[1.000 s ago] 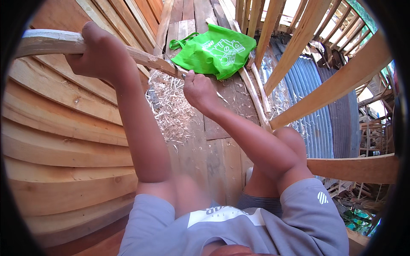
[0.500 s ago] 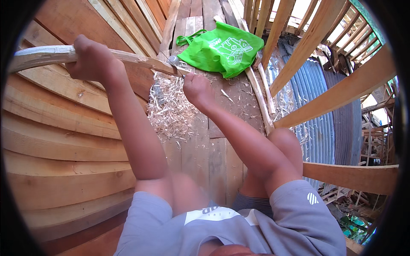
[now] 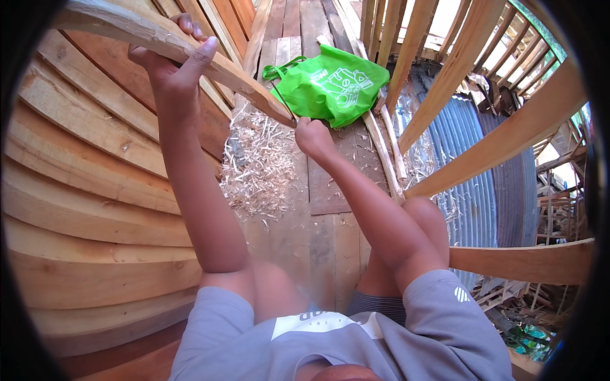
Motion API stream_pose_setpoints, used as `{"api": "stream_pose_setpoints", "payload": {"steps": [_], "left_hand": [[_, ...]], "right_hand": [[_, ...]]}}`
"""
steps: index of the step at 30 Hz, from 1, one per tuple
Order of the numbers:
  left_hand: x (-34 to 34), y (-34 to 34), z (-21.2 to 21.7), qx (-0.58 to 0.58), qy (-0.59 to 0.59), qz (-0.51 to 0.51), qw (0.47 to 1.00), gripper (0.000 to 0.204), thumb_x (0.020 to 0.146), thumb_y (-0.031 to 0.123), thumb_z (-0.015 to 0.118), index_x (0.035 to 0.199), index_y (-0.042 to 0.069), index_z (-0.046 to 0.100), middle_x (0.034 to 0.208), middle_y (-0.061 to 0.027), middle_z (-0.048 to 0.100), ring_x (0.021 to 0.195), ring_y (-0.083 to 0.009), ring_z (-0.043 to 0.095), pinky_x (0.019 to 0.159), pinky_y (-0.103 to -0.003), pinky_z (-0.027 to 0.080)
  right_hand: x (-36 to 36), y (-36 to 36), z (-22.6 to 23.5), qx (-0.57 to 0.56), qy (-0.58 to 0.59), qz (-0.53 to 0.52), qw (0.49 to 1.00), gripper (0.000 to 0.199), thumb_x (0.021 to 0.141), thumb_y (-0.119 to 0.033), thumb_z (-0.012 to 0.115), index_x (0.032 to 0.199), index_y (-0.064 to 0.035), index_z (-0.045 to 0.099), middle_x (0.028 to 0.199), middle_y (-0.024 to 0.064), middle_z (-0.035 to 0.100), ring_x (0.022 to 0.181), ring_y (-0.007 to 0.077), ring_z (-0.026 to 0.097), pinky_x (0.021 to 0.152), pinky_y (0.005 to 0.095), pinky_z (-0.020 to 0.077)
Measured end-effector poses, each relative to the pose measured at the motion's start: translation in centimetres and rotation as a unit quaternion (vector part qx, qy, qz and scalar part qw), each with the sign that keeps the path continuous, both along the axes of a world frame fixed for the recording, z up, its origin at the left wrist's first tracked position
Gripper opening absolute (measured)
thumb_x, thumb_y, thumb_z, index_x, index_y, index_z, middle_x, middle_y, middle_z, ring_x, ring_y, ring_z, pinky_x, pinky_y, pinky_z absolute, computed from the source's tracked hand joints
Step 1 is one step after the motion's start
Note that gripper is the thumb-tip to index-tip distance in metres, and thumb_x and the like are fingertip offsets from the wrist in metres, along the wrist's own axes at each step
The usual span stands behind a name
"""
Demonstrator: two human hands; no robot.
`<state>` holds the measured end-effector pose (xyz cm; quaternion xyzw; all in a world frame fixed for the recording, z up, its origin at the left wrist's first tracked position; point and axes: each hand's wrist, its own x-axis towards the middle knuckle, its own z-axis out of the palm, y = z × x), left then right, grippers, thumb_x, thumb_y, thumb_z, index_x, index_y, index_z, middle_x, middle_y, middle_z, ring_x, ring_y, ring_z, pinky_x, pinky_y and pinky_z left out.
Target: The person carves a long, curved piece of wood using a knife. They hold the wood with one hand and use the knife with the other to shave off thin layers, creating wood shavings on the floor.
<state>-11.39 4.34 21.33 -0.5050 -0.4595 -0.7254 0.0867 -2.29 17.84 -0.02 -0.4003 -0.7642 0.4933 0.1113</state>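
Note:
A long, pale wooden pole [image 3: 244,82] with a shaved surface slants from the upper left down toward the middle of the head view. My left hand [image 3: 176,63] grips it from below, thumb on the near side and fingertips showing over the far side. At the pole's lower end my right hand [image 3: 314,138] is closed around a knife. Only the knife's thin, dark blade [image 3: 283,103] shows, lying across the pole beside the fist; the handle is hidden in my fingers.
Curly wood shavings [image 3: 260,168] are heaped on the plank floor [image 3: 322,247]. Beyond my right hand lies a green bag [image 3: 337,86]. Stacked boards [image 3: 95,181] line the left side. Wooden railing slats [image 3: 502,140] stand on the right, with corrugated metal sheets [image 3: 470,184] past them.
The pole has tilted, its left end rising and its right end dropping. My left hand has moved up and right and turned thumb-side into view; my right hand has shifted slightly right and nearer.

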Motion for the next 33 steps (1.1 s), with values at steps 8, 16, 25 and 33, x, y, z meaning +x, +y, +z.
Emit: {"api": "stream_pose_setpoints", "payload": {"steps": [8, 16, 25, 33], "left_hand": [[-1.7, 1.0, -0.6, -0.107, 0.007, 0.068, 0.992, 0.038, 0.083, 0.024, 0.080, 0.102, -0.002, 0.059, 0.087, -0.0037, 0.060, 0.082, -0.0127, 0.061, 0.082, -0.029, 0.052], [0.2, 6.9, -4.4, 0.169, -0.180, 0.209, 0.946, 0.052, 0.088, 0.047, 0.069, 0.086, -0.002, 0.051, 0.063, -0.0068, 0.053, 0.047, -0.0154, 0.056, 0.043, -0.030, 0.049], [-0.9, 6.4, -4.7, 0.137, -0.146, 0.248, 0.948, 0.052, 0.096, 0.047, 0.055, 0.091, -0.003, 0.046, 0.060, -0.0071, 0.050, 0.045, -0.0154, 0.053, 0.042, -0.028, 0.048], [-3.1, 4.4, -5.2, 0.122, -0.129, 0.243, 0.954, 0.057, 0.097, 0.057, 0.047, 0.079, 0.003, 0.042, 0.055, -0.0053, 0.045, 0.044, -0.0153, 0.052, 0.041, -0.029, 0.046]], "right_hand": [[0.7, 0.3, 1.6, 0.024, -0.012, 0.013, 1.000, 0.064, 0.103, -0.041, 0.026, 0.111, 0.0099, 0.064, 0.109, 0.0348, 0.063, 0.107, 0.0473, 0.061, 0.098, 0.0514, 0.0434], [1.0, 0.9, -3.8, -0.010, -0.015, 0.001, 1.000, 0.052, 0.102, -0.034, 0.034, 0.104, 0.0079, 0.065, 0.100, 0.0317, 0.065, 0.097, 0.0464, 0.063, 0.088, 0.0520, 0.0466], [0.2, -0.3, 1.3, 0.112, 0.192, 0.067, 0.973, 0.047, 0.102, -0.035, 0.041, 0.094, 0.0055, 0.065, 0.084, 0.0299, 0.065, 0.083, 0.0503, 0.062, 0.075, 0.0521, 0.0484], [-0.3, -2.8, 5.8, 0.145, 0.124, 0.082, 0.978, 0.053, 0.101, -0.036, 0.042, 0.086, 0.0083, 0.066, 0.084, 0.0337, 0.064, 0.086, 0.0507, 0.062, 0.079, 0.0543, 0.0487]]}}
